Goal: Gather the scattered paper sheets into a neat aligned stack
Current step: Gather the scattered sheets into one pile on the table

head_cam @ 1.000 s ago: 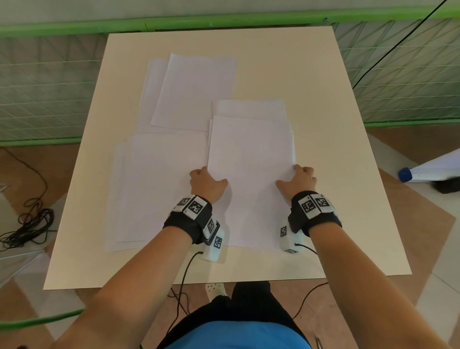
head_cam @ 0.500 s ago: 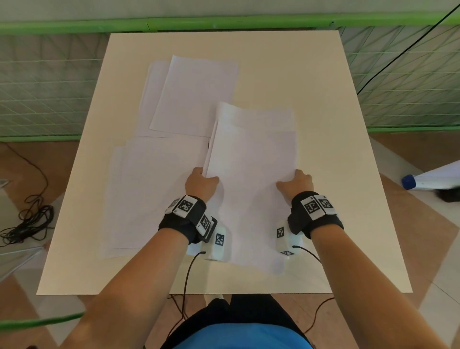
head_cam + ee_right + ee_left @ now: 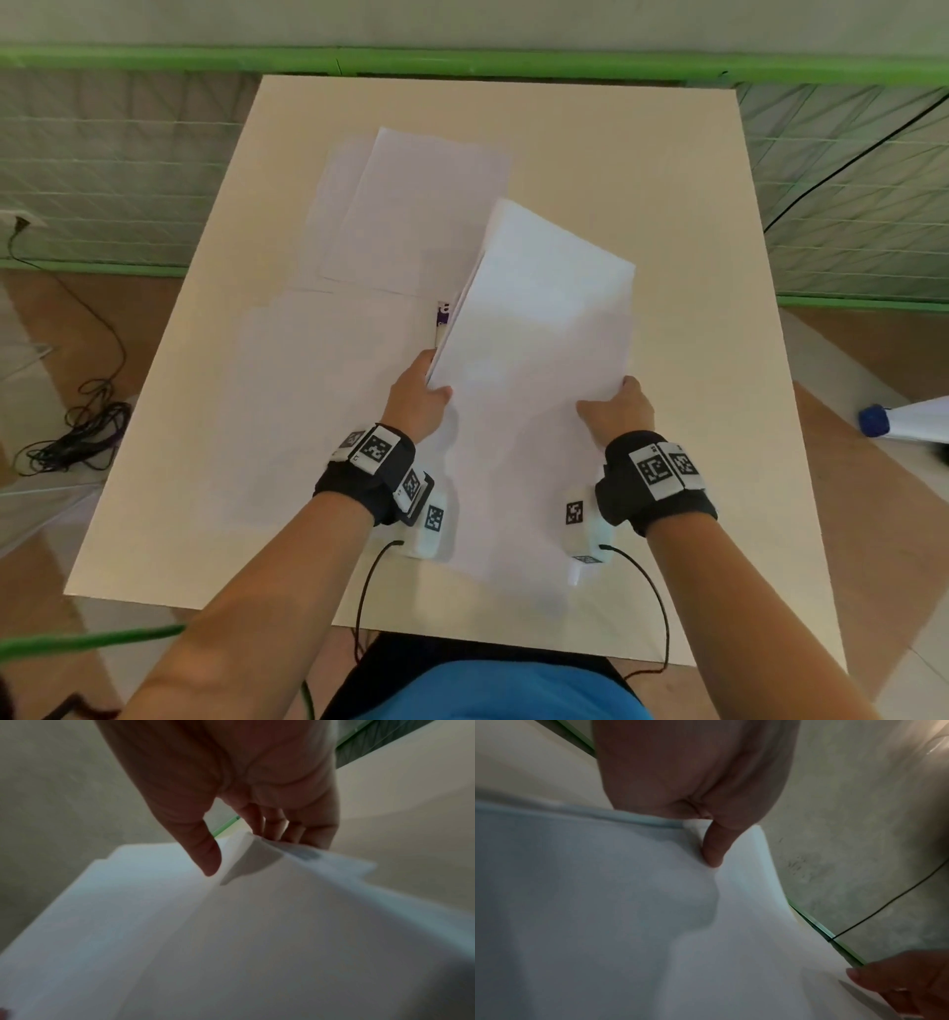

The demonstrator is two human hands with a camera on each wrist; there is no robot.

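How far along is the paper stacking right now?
Partly done. A small bundle of sheets is gathered and lifted, tilted off the table, the left hand and right hand pinching its side edges. Its edges look uneven. Left to collect: the far sheets and the near-left sheets, lying flat.

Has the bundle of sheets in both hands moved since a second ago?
Yes. The held bundle has lifted off the table and tilted, its far edge swung right, away from the flat far sheets.
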